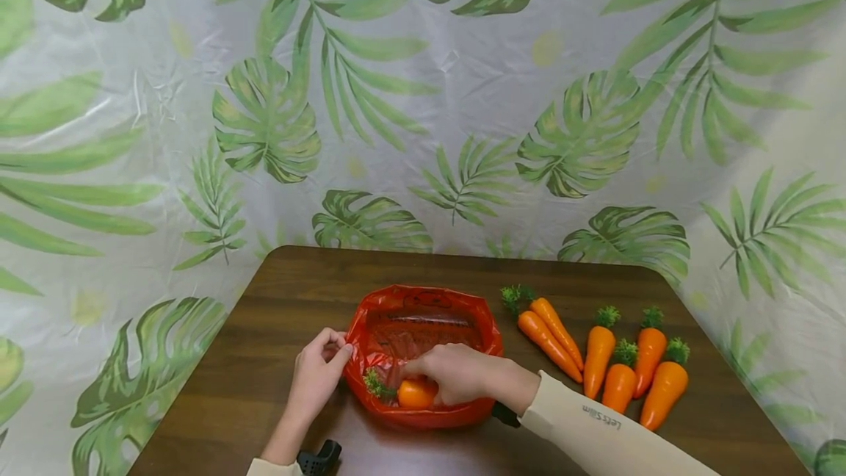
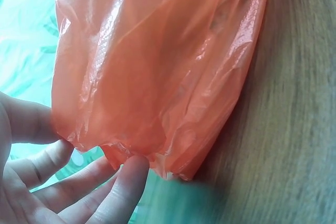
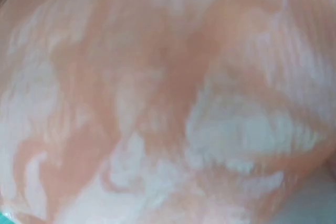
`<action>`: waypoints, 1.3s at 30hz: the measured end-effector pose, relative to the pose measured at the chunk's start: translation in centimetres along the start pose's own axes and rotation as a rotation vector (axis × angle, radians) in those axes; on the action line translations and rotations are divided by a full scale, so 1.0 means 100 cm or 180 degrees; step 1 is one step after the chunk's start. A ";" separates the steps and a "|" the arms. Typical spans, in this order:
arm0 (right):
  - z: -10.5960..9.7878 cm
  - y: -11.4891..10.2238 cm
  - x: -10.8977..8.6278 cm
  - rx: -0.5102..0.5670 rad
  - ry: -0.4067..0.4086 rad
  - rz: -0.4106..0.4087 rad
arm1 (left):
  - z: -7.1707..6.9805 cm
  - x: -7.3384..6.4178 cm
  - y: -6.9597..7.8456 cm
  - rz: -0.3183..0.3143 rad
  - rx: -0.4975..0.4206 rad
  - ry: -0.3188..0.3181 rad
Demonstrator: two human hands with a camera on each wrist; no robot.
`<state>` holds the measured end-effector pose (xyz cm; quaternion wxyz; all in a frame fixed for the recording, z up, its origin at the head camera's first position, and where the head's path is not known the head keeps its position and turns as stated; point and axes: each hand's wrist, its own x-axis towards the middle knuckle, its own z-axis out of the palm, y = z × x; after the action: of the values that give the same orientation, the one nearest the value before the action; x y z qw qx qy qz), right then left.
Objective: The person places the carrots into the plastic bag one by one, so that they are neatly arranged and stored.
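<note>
A red plastic bag [image 1: 456,417] stands with its mouth spread wide on the table. My left hand [image 1: 316,372] pinches the bag's left rim between thumb and fingers; the left wrist view shows the thin red plastic [image 2: 142,77] at the fingertips. Inside the bag, my right hand [image 1: 463,373] grips an orange toy carrot [image 1: 416,393] that lies sideways near the front wall, its green top pointing left. The hand hides the carrot's tapered end. Blurred reddish plastic [image 3: 157,103] fills the right wrist view, where the fingers cannot be made out.
Right of the bag, several more carrots [image 1: 598,358] lie on the brown wooden table [image 1: 264,358], two of them close together [image 1: 548,340] near the bag. A leaf-patterned sheet [image 1: 463,94] hangs behind the table's far edge.
</note>
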<state>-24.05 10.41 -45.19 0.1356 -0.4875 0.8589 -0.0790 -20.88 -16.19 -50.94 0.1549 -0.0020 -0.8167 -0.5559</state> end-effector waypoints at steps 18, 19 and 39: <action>-0.002 0.002 0.000 0.0039 -0.0002 0.0328 | 0.001 0.001 0.001 0.0013 -0.0010 0.0131; -0.003 0.002 -0.001 0.0033 -0.0006 0.0340 | 0.001 0.001 0.001 0.0018 -0.0005 0.0125; -0.032 0.005 -0.018 0.0490 0.0514 0.0371 | 0.002 0.000 0.000 0.0006 0.0012 0.0095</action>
<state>-24.59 12.24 -42.03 0.1074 -0.4169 0.8853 -0.1757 -20.95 -16.05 -51.02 0.1675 0.0058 -0.8154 -0.5542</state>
